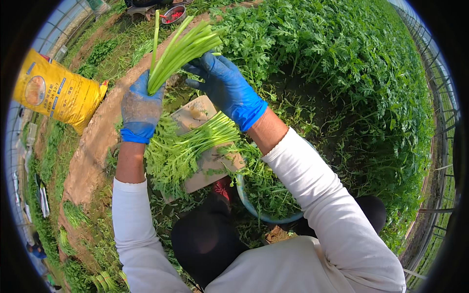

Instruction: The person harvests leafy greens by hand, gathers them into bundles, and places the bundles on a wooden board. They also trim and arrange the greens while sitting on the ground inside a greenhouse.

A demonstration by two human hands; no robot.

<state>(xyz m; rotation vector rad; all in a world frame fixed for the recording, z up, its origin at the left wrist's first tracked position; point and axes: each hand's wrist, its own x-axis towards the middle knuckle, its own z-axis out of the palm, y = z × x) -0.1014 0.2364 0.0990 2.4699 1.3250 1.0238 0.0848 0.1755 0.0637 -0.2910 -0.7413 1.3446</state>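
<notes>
My left hand point(142, 106), in a soiled blue glove, is closed on a bunch of pale green leafy-vegetable stalks point(183, 51) whose cut ends point up and to the right. My right hand point(220, 82), gloved in blue too, is beside the bunch with its fingers spread and bent; whether its fingertips touch the stalks is hard to tell. Below both hands, a larger pile of cut leafy greens point(194, 144) lies across a low board point(205, 179), stalks to the right and leaves to the left. A small tan object point(198, 112) rests on the board's upper part.
Right of the board is a round blue-rimmed tub point(256, 215) holding loose greens. A full yellow sack point(62, 91) stands at the left by a dirt ridge point(88, 157). Tall leafy plants point(351, 66) fill the right side. Bundled greens point(104, 282) lie at lower left; a metal bowl point(174, 15) sits at the top.
</notes>
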